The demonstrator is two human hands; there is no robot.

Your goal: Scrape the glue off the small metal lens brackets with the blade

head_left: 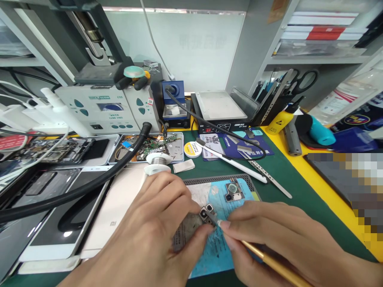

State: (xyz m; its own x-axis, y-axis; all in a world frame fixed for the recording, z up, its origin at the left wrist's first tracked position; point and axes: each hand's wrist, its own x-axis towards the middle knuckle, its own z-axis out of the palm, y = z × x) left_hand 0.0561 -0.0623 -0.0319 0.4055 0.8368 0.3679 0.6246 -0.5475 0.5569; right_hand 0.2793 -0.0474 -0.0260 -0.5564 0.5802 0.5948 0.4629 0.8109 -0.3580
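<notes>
Over a blue and grey work pad (220, 255), my left hand (155, 223) pinches a small phone camera module (208, 207) between thumb and forefinger. Two square lenses show on the module. My right hand (278, 231) grips a gold-handled craft knife (269, 261) like a pen. Its thin grey blade lies across the module, at the lens next to my left fingertips; whether the tip presses in is too small to tell. A second camera part (235, 192) lies at the pad's upper right, above my right hand.
A solder spool (158, 161), round yellow-white tin (193, 149), white-handled brush (236, 165) and metal tweezers (271, 177) lie behind the pad. A black hose (89, 185) crosses phones at left. A hot-air station (110, 107) and heating plate (221, 105) stand at the back.
</notes>
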